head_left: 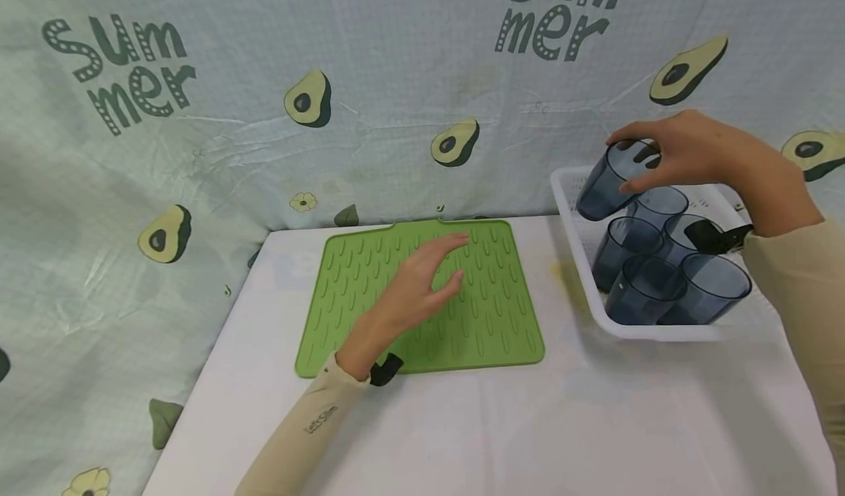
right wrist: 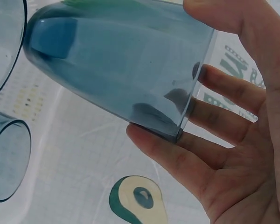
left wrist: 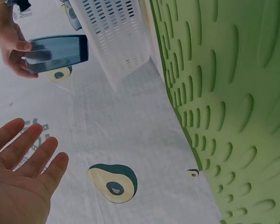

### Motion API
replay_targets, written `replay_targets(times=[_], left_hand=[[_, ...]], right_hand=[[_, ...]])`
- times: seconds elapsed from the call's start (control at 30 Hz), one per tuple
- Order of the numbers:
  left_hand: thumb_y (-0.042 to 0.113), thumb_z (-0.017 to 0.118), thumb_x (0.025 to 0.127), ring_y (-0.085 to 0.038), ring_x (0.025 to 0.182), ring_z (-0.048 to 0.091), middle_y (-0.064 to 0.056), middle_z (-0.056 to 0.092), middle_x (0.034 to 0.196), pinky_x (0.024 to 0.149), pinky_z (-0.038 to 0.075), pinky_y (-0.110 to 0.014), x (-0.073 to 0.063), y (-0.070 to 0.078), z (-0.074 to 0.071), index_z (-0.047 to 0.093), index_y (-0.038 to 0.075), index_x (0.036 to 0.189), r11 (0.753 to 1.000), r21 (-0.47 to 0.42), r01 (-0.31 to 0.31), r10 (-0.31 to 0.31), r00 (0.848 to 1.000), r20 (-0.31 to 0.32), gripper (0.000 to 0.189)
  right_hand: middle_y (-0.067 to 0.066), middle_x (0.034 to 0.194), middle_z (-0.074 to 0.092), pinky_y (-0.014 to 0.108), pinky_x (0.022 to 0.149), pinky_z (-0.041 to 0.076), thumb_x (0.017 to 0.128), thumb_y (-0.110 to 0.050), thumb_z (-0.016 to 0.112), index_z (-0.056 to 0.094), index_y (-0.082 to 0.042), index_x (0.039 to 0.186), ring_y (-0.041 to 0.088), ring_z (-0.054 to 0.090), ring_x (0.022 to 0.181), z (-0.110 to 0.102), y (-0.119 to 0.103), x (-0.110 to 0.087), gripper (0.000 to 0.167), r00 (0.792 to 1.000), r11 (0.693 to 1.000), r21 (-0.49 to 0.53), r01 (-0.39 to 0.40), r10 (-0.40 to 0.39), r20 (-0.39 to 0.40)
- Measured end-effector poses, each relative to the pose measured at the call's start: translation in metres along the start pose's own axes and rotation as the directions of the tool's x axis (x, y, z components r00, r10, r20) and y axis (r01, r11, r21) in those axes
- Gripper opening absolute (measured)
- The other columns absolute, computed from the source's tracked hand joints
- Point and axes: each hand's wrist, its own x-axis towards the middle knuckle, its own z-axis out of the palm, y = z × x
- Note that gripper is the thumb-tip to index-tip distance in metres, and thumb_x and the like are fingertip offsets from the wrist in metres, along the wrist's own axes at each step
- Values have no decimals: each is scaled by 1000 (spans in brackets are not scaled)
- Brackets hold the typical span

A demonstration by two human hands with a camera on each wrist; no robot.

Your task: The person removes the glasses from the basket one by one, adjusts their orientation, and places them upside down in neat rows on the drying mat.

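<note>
My right hand (head_left: 700,147) grips a blue-tinted drinking glass (head_left: 604,184) by its rim, thumb on one side and fingers on the other. The glass is tilted above the back left of a white plastic basket (head_left: 673,332). Several matching glasses (head_left: 643,290) stand inside that basket. In the right wrist view the held glass (right wrist: 116,65) fills the upper middle, its rim toward the palm. My left hand (head_left: 412,283) hovers over a green ribbed mat (head_left: 502,305), holding nothing, its fingers relaxed and apart from the thumb. The left wrist view shows those fingers (left wrist: 42,156) spread.
A white-covered table (head_left: 436,437) carries the mat at the left and the basket at the right, with a strip of cloth between them. Behind the table hangs a pale curtain (head_left: 383,41) printed with avocados and lettering.
</note>
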Motion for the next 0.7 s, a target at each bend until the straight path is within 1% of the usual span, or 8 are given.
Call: replay_targets(times=[0.1,0.2,0.33,0.47,0.7], left_hand=[[17,57,102,-26,141,47,-12,53,149,117,39,-41,2,1,2,51,3,146,1000,-3,-2,2,1000,9,46],[16,58,102,-25,141,46,-10,53,150,117,39,-40,4,3,3,51,3,146,1000,-4,-4,4,1000,11,46],[14,59,101,-26,140,48,-12,54,148,117,40,-38,6,4,5,52,2,145,1000,-6,-14,14,1000,3,47],[14,60,101,-25,140,48,-13,54,148,117,40,-37,8,5,7,52,2,145,1000,3,-25,25,1000,8,47],[14,61,100,-25,141,47,-13,54,148,118,38,-35,12,8,13,52,2,144,999,-16,-41,41,999,8,47]], right_hand=[[26,117,69,49,69,56,80,-42,86,53,-9,145,33,70,85,0,-3,-2,81,1000,1000,4,13,-13,-26],[26,115,70,50,68,57,79,-41,87,53,-9,144,36,70,89,0,-5,-3,80,999,999,17,27,-26,-47],[27,117,69,54,71,58,80,-40,87,53,-10,145,40,70,95,-1,-8,-5,80,998,999,35,34,-32,-59],[26,120,69,57,75,58,80,-40,86,52,-11,145,41,70,100,-1,-13,-8,79,998,998,52,27,-24,-66],[26,117,69,58,75,58,80,-40,86,52,-11,146,42,69,99,-3,-21,-12,79,996,998,54,25,-20,-89]])
